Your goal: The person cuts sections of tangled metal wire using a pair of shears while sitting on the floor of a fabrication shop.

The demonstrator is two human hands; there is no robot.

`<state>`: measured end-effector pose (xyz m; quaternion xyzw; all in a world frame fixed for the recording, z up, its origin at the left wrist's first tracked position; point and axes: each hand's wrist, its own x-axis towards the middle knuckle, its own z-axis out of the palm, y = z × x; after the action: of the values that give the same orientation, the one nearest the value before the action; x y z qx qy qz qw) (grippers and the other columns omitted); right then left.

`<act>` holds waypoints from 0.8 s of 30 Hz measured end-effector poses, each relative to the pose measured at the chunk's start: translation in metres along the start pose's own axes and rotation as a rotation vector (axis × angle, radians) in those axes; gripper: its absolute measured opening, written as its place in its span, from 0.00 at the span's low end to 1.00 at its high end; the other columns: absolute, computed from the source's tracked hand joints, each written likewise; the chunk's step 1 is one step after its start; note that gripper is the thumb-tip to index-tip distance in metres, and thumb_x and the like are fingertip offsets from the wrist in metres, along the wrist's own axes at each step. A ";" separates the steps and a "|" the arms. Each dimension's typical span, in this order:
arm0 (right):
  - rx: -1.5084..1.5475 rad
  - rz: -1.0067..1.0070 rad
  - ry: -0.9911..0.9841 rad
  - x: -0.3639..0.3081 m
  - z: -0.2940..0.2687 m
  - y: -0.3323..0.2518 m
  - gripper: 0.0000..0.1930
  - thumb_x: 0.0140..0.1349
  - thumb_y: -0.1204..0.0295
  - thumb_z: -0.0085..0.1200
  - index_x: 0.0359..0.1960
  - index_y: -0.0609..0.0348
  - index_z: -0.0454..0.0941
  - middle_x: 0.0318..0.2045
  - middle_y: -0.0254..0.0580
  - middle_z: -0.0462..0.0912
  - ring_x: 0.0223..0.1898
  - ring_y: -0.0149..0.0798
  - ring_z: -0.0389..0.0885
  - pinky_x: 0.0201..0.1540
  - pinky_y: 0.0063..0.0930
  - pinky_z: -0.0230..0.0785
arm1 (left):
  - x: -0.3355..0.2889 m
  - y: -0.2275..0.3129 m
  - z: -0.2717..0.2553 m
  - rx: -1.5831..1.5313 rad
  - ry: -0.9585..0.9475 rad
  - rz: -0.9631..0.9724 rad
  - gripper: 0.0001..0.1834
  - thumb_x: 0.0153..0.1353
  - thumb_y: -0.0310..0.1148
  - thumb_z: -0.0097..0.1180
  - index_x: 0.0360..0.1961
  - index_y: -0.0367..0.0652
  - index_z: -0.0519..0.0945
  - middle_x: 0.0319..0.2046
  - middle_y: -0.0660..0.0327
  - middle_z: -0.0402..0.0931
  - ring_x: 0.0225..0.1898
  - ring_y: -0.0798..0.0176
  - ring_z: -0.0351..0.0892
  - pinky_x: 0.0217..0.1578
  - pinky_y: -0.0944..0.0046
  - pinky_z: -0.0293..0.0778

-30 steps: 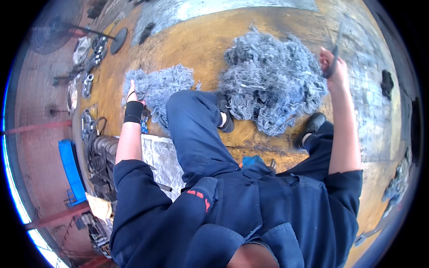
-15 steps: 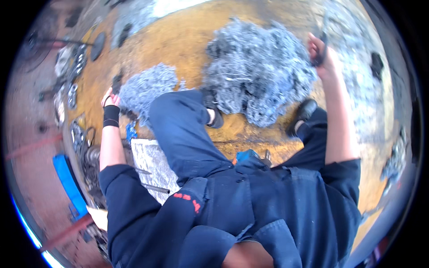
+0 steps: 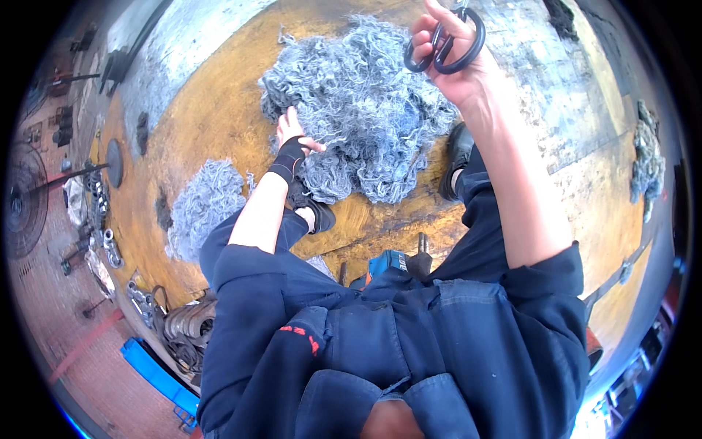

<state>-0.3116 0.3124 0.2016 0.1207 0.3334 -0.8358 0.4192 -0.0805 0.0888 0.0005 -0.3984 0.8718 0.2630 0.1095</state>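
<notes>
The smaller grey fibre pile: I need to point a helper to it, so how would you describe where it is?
Start at the wide orange-brown floor. The big fibre heap lies under the left hand; the smaller pile sits apart, to the person's left, beside the left knee. It is flatter, paler, and touched by neither hand.

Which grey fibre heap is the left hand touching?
The large grey heap ahead; the left hand rests on its edge. The smaller heap lies apart, further left.

Yellow-brown floor [image 3: 212, 124], grey patches, metal clutter [image 3: 183, 329]
</notes>
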 end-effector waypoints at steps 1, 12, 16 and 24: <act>0.006 -0.024 0.035 -0.001 0.000 0.002 0.14 0.53 0.63 0.62 0.21 0.53 0.69 0.18 0.33 0.72 0.18 0.27 0.70 0.17 0.16 0.63 | 0.004 -0.008 0.007 0.028 -0.016 -0.083 0.75 0.17 0.31 0.78 0.66 0.52 0.39 0.65 0.44 0.42 0.65 0.39 0.42 0.63 0.49 0.50; -0.274 -0.107 -0.012 -0.012 -0.001 0.019 0.17 0.48 0.64 0.66 0.29 0.63 0.74 0.24 0.36 0.76 0.24 0.24 0.73 0.24 0.12 0.67 | 0.025 -0.056 0.074 0.034 -0.022 -0.026 0.42 0.37 0.34 0.69 0.57 0.44 0.63 0.45 0.46 0.70 0.46 0.41 0.72 0.47 0.53 0.69; -0.432 -0.133 -0.032 -0.015 -0.001 0.025 0.18 0.48 0.61 0.66 0.31 0.62 0.75 0.25 0.36 0.76 0.24 0.23 0.73 0.25 0.11 0.66 | 0.028 -0.030 0.011 -0.398 -0.118 0.170 0.17 0.47 0.30 0.61 0.39 0.39 0.76 0.30 0.56 0.79 0.34 0.59 0.77 0.37 0.62 0.71; -0.850 -0.332 -0.081 -0.006 0.003 0.022 0.25 0.44 0.53 0.67 0.34 0.63 0.76 0.28 0.37 0.78 0.29 0.26 0.75 0.34 0.18 0.68 | -0.032 0.074 -0.187 -0.445 0.118 0.504 0.15 0.51 0.24 0.59 0.42 0.37 0.78 0.37 0.61 0.79 0.38 0.68 0.75 0.41 0.69 0.70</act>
<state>-0.2901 0.3043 0.1967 -0.1497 0.6451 -0.6845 0.3047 -0.1120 0.0473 0.1971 -0.1992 0.8690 0.4420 -0.0990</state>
